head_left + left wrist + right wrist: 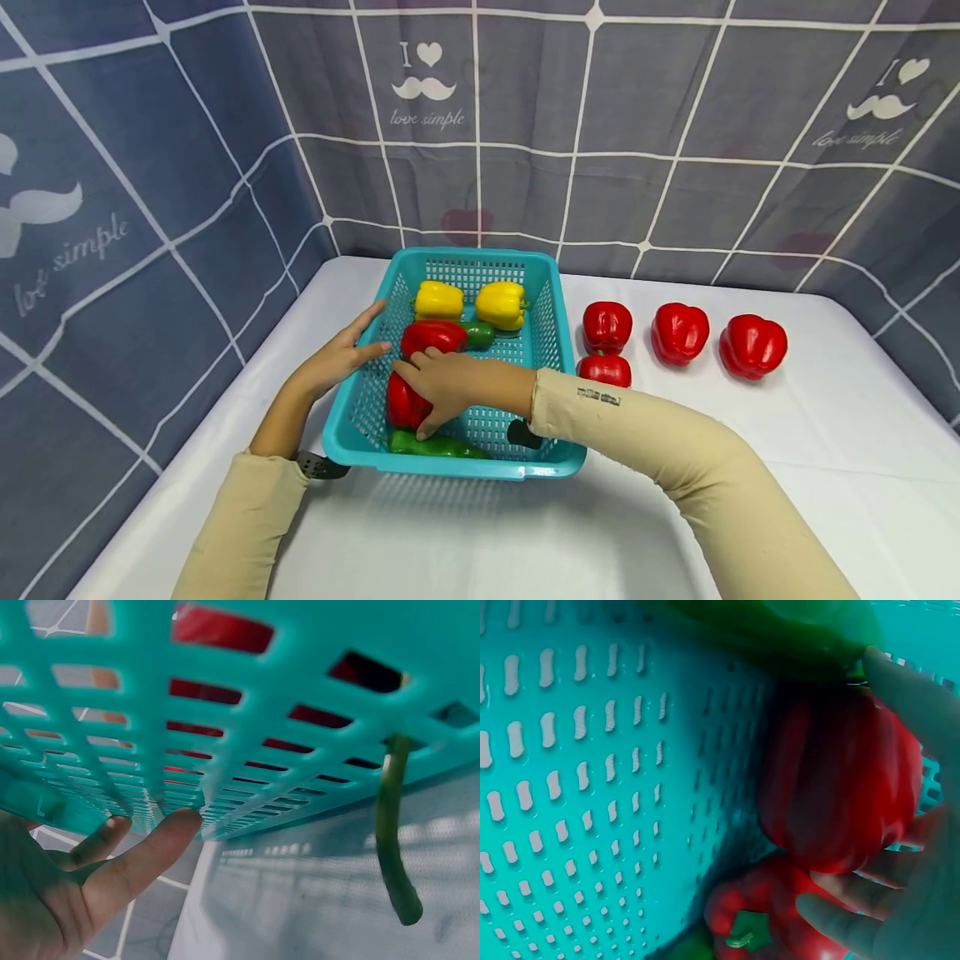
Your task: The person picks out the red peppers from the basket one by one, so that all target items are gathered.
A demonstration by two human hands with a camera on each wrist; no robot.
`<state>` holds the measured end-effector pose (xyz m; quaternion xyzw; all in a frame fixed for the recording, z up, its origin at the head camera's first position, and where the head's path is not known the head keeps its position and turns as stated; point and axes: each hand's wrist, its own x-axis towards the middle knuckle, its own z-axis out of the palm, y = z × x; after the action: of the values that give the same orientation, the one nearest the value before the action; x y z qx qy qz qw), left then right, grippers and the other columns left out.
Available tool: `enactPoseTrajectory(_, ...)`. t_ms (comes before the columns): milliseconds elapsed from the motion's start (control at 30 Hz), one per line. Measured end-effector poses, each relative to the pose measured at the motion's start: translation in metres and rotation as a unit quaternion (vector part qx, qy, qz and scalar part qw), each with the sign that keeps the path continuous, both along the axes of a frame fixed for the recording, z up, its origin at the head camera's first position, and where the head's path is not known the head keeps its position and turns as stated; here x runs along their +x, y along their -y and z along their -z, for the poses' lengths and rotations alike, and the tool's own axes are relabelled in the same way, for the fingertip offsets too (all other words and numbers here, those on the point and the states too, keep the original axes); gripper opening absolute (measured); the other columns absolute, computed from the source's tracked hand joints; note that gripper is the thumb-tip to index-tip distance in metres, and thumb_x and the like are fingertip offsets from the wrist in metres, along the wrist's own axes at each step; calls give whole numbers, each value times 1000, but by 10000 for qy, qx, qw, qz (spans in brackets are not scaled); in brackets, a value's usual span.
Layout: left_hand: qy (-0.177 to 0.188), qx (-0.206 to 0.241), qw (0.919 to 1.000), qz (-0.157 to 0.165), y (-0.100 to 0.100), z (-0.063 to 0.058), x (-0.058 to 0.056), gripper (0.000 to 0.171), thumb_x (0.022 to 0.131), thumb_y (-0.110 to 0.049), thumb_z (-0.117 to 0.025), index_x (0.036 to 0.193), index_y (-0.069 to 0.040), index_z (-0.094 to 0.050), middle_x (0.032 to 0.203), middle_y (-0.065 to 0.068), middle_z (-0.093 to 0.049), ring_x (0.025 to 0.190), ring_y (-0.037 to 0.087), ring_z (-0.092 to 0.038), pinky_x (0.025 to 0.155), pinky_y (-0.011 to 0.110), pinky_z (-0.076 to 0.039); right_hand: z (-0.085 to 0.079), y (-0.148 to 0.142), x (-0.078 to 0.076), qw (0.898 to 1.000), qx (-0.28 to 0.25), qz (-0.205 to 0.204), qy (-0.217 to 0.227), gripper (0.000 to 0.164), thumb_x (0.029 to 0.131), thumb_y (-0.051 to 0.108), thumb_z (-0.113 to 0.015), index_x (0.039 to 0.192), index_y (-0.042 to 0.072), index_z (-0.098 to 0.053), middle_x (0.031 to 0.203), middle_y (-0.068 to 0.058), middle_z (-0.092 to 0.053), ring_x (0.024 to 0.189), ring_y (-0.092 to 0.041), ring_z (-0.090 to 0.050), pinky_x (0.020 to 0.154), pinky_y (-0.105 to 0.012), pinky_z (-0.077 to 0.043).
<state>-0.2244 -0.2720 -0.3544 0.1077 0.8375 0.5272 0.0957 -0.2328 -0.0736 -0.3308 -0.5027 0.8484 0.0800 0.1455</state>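
A turquoise perforated basket [567, 400] stands on the table with peppers inside. Within it my right hand [442, 385] grips a red bell pepper [840, 776], thumb on one side and fingers curled on the other. Another red bell pepper [435, 337] lies against that one, close to my fingertips. A long green pepper [435, 446] lies along the near wall, beside my thumb; its stem [391, 840] pokes out through a hole. My left hand [337, 360] is at the basket's left side, its fingers extended along the outer wall.
Two yellow bell peppers [438, 301] and a green pepper [478, 335] lie in the basket's far half. Several red bell peppers [679, 333] stand on the white table [825, 433] right of the basket. A grey checked cloth [525, 108] hangs behind and at the sides.
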Motion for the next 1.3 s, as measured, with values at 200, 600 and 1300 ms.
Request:
enactPoseTrajectory(200, -47, -44, 10000, 8, 0, 1, 0, 72, 93, -18, -47, 148, -18, 0, 154, 12, 2, 137, 41, -9, 100, 60, -30, 1, 1, 1, 9999, -101, -38, -129, 91, 77, 51, -65, 145, 13, -19, 135, -8, -39, 119, -22, -40, 91, -34, -48)
enactPoseTrajectory(600, -79, -72, 9999, 19, 1, 3, 0, 73, 93, -18, -47, 148, -16, 0, 154, 13, 2, 137, 41, -10, 100, 60, -30, -1, 1, 3, 9998, -193, 101, -4, 89, 75, 45, -69, 145, 15, -21, 133, -7, -38, 118, -21, -41, 89, -33, -49)
enactPoseTrajectory(1300, -134, -190, 9997, -23, 1, 3, 0, 73, 92, -14, -47, 148, -17, 0, 154, 13, 1, 136, 41, -12, 102, 62, -25, -14, -29, -5, 9959, -811, -1, 400, 82, 70, 33, -77, 136, 12, -31, 131, -6, -41, 120, -22, -37, 88, -30, -49)
